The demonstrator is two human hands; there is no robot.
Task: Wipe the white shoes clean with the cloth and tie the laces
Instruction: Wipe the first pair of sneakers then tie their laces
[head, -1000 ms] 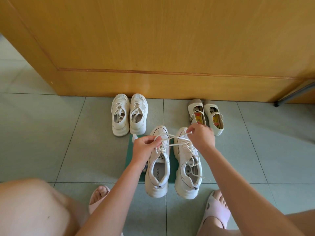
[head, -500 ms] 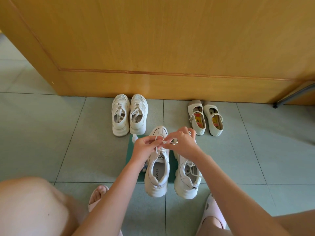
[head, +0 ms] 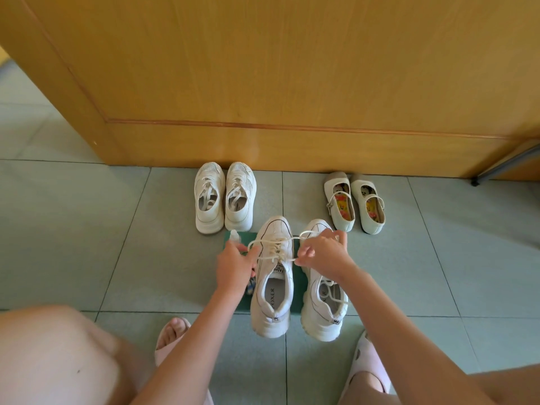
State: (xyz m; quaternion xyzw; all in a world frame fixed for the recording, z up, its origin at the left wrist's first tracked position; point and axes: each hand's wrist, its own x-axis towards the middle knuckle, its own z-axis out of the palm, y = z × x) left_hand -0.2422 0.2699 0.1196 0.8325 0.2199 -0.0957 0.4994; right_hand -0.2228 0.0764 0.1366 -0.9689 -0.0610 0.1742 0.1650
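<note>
Left grip (head: 236, 266) and right grip (head: 323, 252) each pinch the laces (head: 277, 248) of the left white shoe (head: 274, 290), which stands mid green cloth (head: 298, 287); draw both loops outward evenly, keeping the knot centred.

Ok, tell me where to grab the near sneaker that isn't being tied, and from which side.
Take the untied sneaker by its heel collar, coming from the near side. The heel points toward the person and the mouth gapes open, so a thumb inside and fingers behind should fit. The right hand works above its toe, and a loose lace trails across the opening.
</note>
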